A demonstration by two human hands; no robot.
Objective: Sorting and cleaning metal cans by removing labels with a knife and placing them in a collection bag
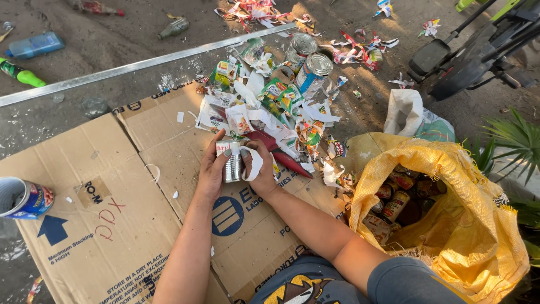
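Observation:
My left hand [214, 169] grips a bare silver tin can [232, 167] over the flattened cardboard [112, 225]. My right hand [260, 166] holds the same can from the right and pinches a white strip of torn paper label [255, 162] that curls off it. Just beyond my hands lies a red-handled cutter [281, 155]. Farther on is a heap of torn labels [264, 107] mixed with several labelled cans [312, 70].
An open yellow woven sack [467, 225] full of cans sits at my right. A blue-labelled can [25, 198] lies at the cardboard's left edge. A metal bar [140, 65] crosses the ground, with plastic bottles [34, 45] beyond. A white bag [405, 112], green plant and black frame stand at right.

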